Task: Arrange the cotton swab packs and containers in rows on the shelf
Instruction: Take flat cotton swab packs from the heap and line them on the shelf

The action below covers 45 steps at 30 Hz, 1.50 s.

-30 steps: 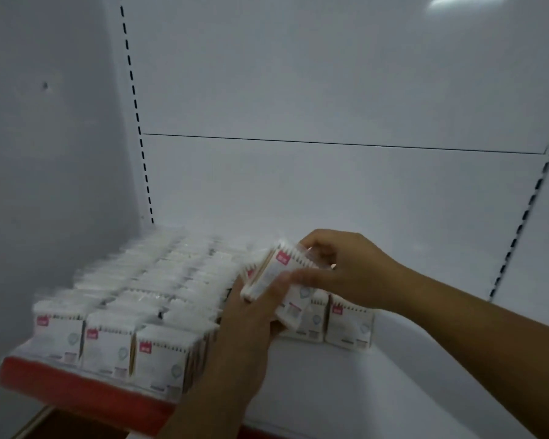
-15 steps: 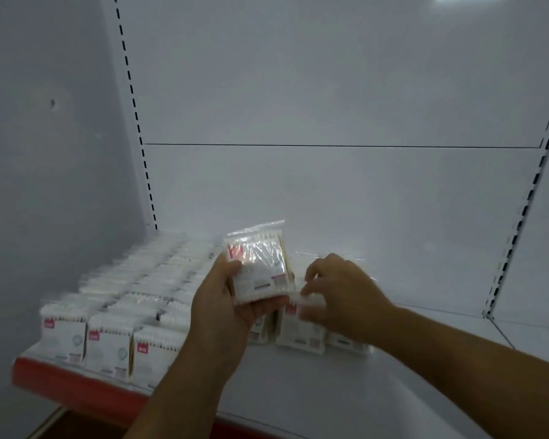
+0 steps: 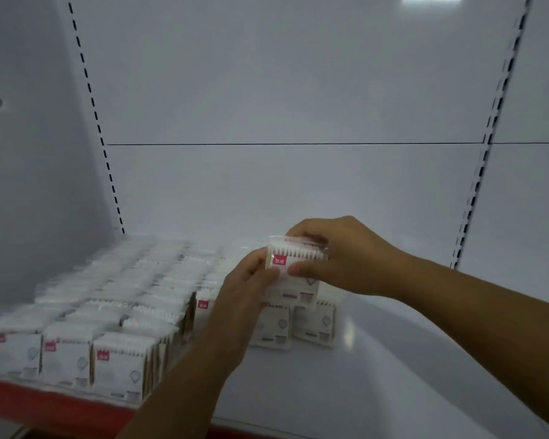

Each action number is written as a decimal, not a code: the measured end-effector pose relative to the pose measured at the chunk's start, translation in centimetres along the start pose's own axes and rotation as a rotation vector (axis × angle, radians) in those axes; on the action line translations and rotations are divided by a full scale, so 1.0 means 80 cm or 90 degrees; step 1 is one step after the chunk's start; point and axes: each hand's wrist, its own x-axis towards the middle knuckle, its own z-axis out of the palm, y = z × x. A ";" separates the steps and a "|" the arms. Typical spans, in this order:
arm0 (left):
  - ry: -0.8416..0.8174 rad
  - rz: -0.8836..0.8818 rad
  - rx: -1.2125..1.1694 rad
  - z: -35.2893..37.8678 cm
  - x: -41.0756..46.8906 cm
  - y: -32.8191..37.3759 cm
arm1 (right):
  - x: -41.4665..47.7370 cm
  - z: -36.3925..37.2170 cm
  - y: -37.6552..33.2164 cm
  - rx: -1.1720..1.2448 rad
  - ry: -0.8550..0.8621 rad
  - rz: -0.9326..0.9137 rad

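A clear cotton swab pack (image 3: 293,274) with a red label is held upright between both hands above the white shelf (image 3: 377,375). My left hand (image 3: 244,299) grips its left edge. My right hand (image 3: 346,258) curls over its top and right side, thumb on the front. Just below it two packs (image 3: 313,324) stand on the shelf, side by side. Several rows of the same packs (image 3: 108,312) fill the shelf's left part, standing upright.
The shelf's red front edge (image 3: 45,407) runs along the bottom left. A white side wall (image 3: 29,153) closes the left. The back panel (image 3: 298,106) carries slotted uprights (image 3: 485,160) at both sides. Bare shelf surface lies to the right of the packs.
The pack my left hand held up alone is now turned label-forward and gripped by both hands, a little to the right. My right hand came up off the standing packs.
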 end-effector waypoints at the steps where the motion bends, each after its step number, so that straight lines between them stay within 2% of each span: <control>1: 0.018 0.055 0.089 -0.006 0.000 -0.002 | -0.005 -0.005 0.008 -0.008 0.023 0.031; 3: 0.017 0.170 0.386 -0.017 0.000 -0.005 | -0.017 -0.006 0.025 -0.026 0.023 0.095; 4: -0.034 0.189 0.552 -0.020 0.003 -0.009 | -0.025 -0.001 0.032 -0.050 0.003 0.113; 7: -0.217 0.088 1.004 -0.016 0.019 -0.025 | -0.042 0.040 0.045 -0.170 -0.056 0.092; 9: -0.252 0.038 1.114 -0.009 0.030 -0.030 | -0.049 0.070 0.051 -0.223 -0.069 0.064; 13: -0.274 -0.042 1.155 0.002 0.059 -0.034 | -0.050 0.104 0.063 -0.265 -0.114 0.042; 21: -0.377 -0.027 1.270 0.012 0.083 -0.023 | -0.062 0.117 0.062 -0.332 -0.112 0.043; 24: -0.421 -0.104 1.304 0.015 0.082 -0.012 | -0.070 0.096 0.055 -0.309 -0.117 0.042; 26: -0.390 -0.148 1.330 0.029 0.082 0.005 | -0.090 0.064 0.062 -0.274 -0.082 0.048; 28: -0.342 -0.126 1.301 0.064 0.087 0.026 | -0.126 0.017 0.084 -0.279 -0.058 0.089; 33: -0.413 0.035 0.980 0.270 0.075 0.067 | -0.275 -0.138 0.162 -0.440 -0.120 0.250; 38: -0.419 0.322 0.753 0.511 0.021 0.065 | -0.453 -0.258 0.205 -0.491 -0.153 0.343; 41: -0.502 0.353 0.727 0.639 -0.014 0.052 | -0.554 -0.320 0.223 -0.528 -0.166 0.417; 45: -0.618 0.374 0.733 0.793 -0.055 0.037 | -0.668 -0.396 0.247 -0.535 -0.131 0.536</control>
